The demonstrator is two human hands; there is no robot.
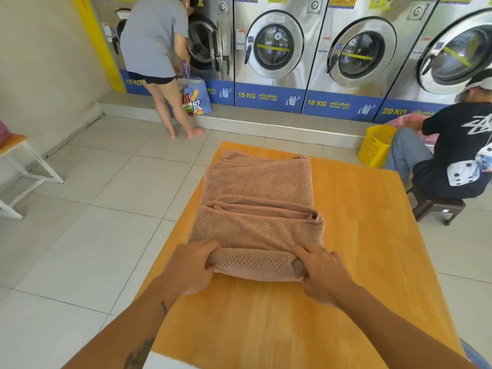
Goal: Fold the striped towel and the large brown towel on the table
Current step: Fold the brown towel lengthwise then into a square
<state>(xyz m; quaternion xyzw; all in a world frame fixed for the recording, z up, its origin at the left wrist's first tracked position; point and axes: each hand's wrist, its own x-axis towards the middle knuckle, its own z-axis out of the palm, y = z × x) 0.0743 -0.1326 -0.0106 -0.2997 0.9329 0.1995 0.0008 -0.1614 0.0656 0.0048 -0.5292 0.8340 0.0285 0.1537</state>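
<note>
Orange wooden table [359, 235] stands on a pale tiled floor, facing a row of front-loading washers [274, 46] with three doors closed and one open. One large brown towel [258, 182] lies left of centre on the table, folded into a long band. Its long axis runs straight away from the camera toward the washers, and its near end is turned up into a thick fold. Two hands hold that fold: left hand [191, 265] at the left corner, right hand [322, 272] at the right corner, fingers curled round the cloth. Two other persons are present — standing person [154, 35] at the open washer beside one blue bag [197, 97], seated person [458, 145] on one dark stool [436, 206] next to one yellow basket [375, 147].
</note>
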